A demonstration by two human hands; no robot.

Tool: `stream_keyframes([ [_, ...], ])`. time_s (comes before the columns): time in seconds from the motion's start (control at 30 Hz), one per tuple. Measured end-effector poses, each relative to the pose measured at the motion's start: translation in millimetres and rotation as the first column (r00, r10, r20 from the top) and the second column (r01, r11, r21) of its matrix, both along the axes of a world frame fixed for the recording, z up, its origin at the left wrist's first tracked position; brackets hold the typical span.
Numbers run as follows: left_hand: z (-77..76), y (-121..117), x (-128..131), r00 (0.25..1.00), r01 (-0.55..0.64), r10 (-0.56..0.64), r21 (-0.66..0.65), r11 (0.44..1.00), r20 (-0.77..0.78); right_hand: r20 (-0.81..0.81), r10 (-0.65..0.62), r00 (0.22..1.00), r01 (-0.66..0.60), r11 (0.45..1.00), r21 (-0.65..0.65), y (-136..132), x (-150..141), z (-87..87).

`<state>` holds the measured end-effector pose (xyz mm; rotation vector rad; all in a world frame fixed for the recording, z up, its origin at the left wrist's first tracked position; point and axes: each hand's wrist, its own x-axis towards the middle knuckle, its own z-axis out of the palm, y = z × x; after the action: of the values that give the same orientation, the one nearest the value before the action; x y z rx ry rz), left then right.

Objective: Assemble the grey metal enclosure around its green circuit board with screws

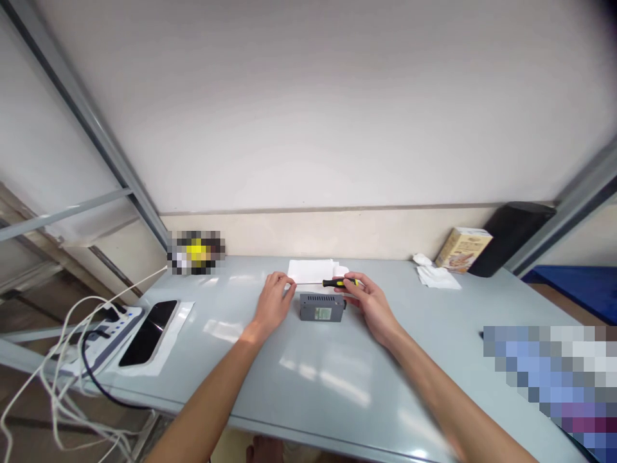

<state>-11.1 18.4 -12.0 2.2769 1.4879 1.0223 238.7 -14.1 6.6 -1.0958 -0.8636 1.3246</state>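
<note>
Two hands (276, 301) (367, 301) apart, screwdriver (330, 283) between

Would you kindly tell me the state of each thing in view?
Screwdriver: held level, handle in the right grip
Left grip: at the screwdriver's tip, pinch unclear
Gray box: closed on the visible sides
White paper: lying flat
Phone: face up, screen dark
Power strip: black plug inserted
Carton: standing
White tissue: crumpled

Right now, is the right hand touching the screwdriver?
Touching: the head view shows the right hand with its fingers around the screwdriver at its handle.
</note>
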Motion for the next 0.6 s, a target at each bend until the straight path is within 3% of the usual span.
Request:
stream_keyframes([
  [0.6, 3.9, -1.4, 0.9, 1.000, -0.005, 0.005, -0.011, 1.000, 0.004, 0.016, 0.005, 1.000, -0.005, 1.000, -0.001, 1.0, 1.1, -2.7],
])
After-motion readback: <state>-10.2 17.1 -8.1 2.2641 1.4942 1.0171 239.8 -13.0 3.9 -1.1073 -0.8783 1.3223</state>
